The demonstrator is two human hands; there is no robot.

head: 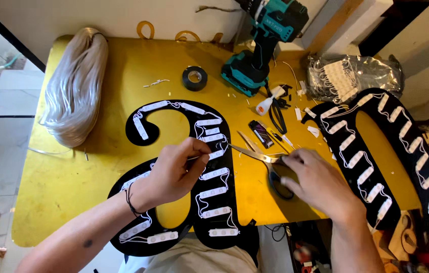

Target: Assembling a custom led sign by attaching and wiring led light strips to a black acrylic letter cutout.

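A black letter-shaped panel (174, 114) lined with small white light modules and thin white wires lies on the yellow table (88, 172). My left hand (174, 172) rests over its middle and pinches a thin white wire by the modules. My right hand (315, 184) grips the black handles of a pair of scissors (255, 151); their blades are apart and point left toward the pinched wire. A second black panel (376, 151), arch-shaped and also lined with modules, lies to the right of my right hand.
A coil of white wire (75, 86) lies at the table's left. A roll of black tape (195, 78), a teal cordless drill (265, 45), a small glue bottle (270, 101), a lighter (261, 134) and a clear bag of modules (353, 76) sit along the back.
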